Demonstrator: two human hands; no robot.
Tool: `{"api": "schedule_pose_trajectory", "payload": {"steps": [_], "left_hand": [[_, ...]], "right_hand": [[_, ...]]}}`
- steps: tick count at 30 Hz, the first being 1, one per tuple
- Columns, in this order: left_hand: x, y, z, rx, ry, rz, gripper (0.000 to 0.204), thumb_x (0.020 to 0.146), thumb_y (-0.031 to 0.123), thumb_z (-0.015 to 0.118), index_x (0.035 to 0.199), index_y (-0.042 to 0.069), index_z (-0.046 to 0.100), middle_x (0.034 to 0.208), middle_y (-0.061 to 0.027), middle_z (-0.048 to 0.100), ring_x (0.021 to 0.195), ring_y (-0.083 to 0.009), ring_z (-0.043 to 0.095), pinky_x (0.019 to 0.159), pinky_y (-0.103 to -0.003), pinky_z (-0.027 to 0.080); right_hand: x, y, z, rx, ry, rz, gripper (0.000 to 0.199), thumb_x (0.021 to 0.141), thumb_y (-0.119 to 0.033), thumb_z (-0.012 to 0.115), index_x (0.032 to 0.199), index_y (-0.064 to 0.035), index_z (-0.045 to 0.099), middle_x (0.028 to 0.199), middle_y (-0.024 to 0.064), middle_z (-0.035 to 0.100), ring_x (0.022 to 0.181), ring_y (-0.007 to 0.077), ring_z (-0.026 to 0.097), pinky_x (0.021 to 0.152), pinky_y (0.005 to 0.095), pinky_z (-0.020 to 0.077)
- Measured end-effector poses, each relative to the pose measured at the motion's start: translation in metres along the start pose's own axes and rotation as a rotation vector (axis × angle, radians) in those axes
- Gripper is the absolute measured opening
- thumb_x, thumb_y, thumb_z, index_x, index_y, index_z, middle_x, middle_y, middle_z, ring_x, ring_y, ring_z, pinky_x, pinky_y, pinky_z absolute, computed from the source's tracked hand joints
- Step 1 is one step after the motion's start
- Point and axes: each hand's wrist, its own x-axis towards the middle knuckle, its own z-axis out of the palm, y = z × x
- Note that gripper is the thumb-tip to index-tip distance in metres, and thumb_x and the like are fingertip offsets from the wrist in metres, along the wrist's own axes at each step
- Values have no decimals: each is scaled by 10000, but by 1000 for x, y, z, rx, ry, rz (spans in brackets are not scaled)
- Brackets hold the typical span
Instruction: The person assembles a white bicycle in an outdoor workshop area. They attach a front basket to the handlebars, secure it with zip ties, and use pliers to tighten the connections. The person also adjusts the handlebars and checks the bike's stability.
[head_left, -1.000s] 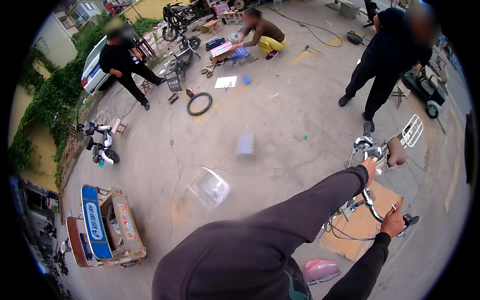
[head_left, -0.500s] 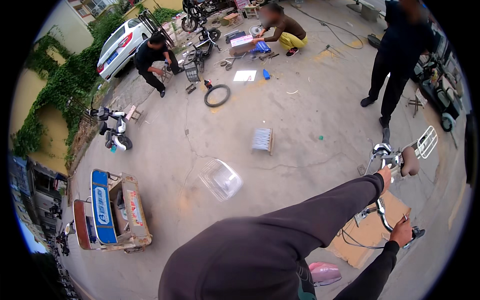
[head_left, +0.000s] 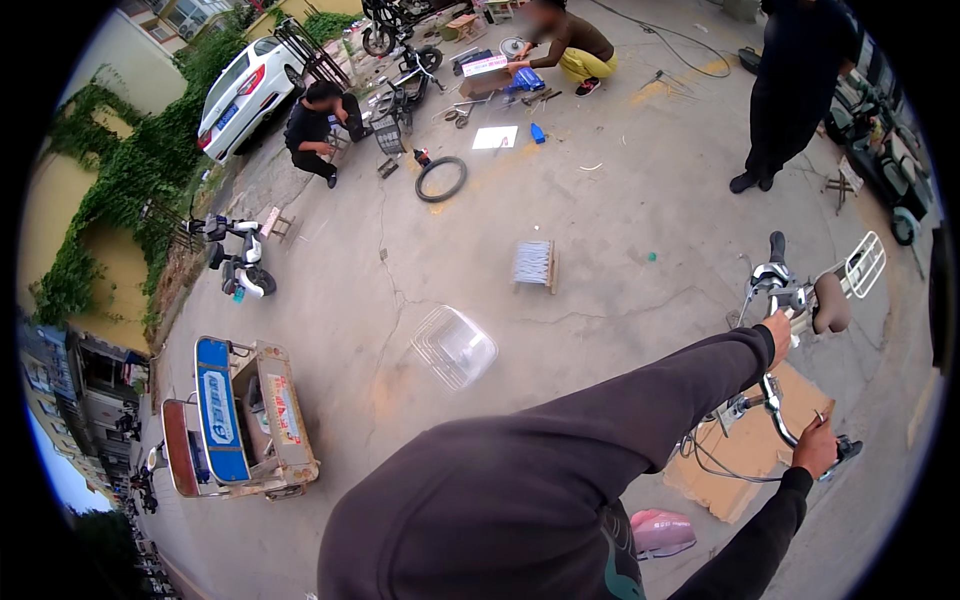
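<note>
Far left, a small three-wheeled cargo cart [head_left: 240,420] with a blue panel stands parked on the concrete; above it a white scooter [head_left: 238,262] and, further back, a white car [head_left: 243,92]. A crouched person in black [head_left: 318,130] works near a loose tyre [head_left: 441,178] lying flat. Mid-yard: a clear plastic basket [head_left: 455,346] tipped on the ground, and a small slatted stool [head_left: 535,265] beyond it. A second person crouches at the top over scattered parts; a third stands at upper right.

Right side — the work itself. The left hand [head_left: 778,328] is closed around the upper end of the bicycle handlebar [head_left: 775,400], close under the brake lever and stem hardware. The right hand [head_left: 817,447] is wrapped on the lower grip, fingers curled shut around it. The bike stands over a sheet of cardboard [head_left: 745,450], its white rear rack [head_left: 863,265] and brown saddle [head_left: 830,304] just past the left hand.

Judgement: the step looks like steadying or aligning the bar with both hands. A next move would call for keeping both grips firm and the front wheel braced — the wheel itself is hidden, so I cannot tell how it sits.
</note>
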Motion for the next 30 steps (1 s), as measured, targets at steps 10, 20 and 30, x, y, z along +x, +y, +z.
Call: {"api": "schedule_pose_trajectory", "payload": {"steps": [10, 20, 30], "left_hand": [[-3, -11, -10, 7, -49, 40, 207, 840, 287, 564, 869, 200, 750, 845, 24, 704, 826, -168, 647, 689, -383, 415], [2, 3, -10, -21, -8, 21, 227, 874, 296, 530, 888, 234, 748, 865, 56, 697, 827, -155, 635, 650, -375, 377], [0, -11, -9, -55, -39, 98, 222, 861, 269, 534, 888, 229, 751, 882, 39, 708, 842, -164, 656, 641, -362, 432]], "right_hand": [[3, -7, -1, 13, 45, 2, 454, 990, -399, 423, 806, -73, 679, 666, 169, 658, 578, 351, 647, 526, 442, 511], [4, 12, 10, -187, -44, -192, 433, 933, -353, 530, 662, -38, 653, 646, 173, 648, 597, 333, 653, 536, 420, 519], [-7, 1, 15, -130, -93, -100, 368, 916, -332, 565, 703, -47, 662, 684, 161, 665, 616, 319, 664, 547, 401, 525]]}}
